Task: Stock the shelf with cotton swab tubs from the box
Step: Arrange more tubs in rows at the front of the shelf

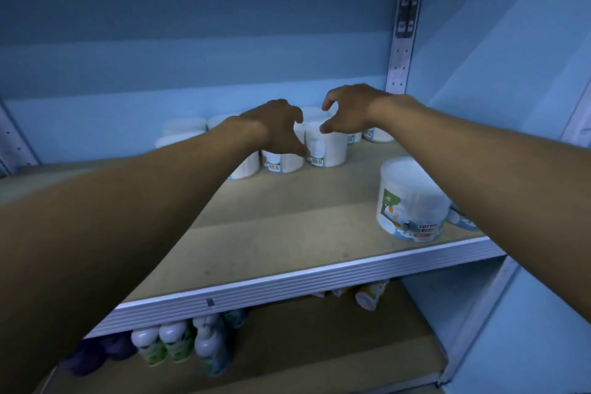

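Up at the back of the shelf (287,233), both hands reach over a cluster of cotton swab tubs (284,163) standing along the rear wall at about 12 o'clock. Left hand (275,128) has its fingers curved and spread, thumb tip touching the side of the front tub (327,145); it holds nothing. Right hand (348,112) hovers just above that same tub, fingers and thumb curved apart in an open claw, gripping nothing. More tubs sit behind and to either side, several with barcodes facing out. A larger-looking tub labelled cotton buds (412,198) stands alone near the shelf's front edge at 3 o'clock, partly behind the right forearm. Below, at 7 o'clock, white-capped bottles (174,342) stand on the lower shelf (319,349).
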`<control>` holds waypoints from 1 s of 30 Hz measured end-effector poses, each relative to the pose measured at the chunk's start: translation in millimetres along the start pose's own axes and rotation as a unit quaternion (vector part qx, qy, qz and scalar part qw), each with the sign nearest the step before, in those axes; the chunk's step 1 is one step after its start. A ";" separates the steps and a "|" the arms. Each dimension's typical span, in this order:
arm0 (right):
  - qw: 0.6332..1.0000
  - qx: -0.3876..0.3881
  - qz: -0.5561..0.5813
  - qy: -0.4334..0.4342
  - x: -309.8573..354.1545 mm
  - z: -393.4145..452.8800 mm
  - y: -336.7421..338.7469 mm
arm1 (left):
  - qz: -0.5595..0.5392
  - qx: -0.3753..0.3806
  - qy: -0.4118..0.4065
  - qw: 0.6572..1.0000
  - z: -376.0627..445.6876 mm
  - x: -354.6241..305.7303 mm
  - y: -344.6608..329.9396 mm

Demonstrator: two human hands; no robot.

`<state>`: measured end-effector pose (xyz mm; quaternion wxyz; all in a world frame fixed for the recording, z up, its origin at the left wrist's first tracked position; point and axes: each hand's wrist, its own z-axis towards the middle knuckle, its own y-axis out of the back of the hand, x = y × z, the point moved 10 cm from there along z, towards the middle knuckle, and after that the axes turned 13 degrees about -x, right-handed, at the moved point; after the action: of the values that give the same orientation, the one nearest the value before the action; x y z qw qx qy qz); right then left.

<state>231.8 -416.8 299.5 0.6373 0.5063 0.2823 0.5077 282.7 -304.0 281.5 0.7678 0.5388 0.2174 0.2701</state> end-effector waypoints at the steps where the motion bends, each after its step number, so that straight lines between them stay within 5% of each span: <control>1: 1.000 0.001 -0.001 0.003 -0.1 5.1 -3.5 | 0.002 -0.001 0.001 1.000 4.4 3.1 -2.4; 30: 1.000 0.028 -0.006 -0.009 0.8 61.0 -51.2 | 0.051 0.045 -0.014 0.998 65.3 36.4 -34.3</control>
<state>303.9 -436.5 271.9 0.6285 0.5267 0.2935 0.4913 357.4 -336.1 268.7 0.7307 0.5873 0.1909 0.2911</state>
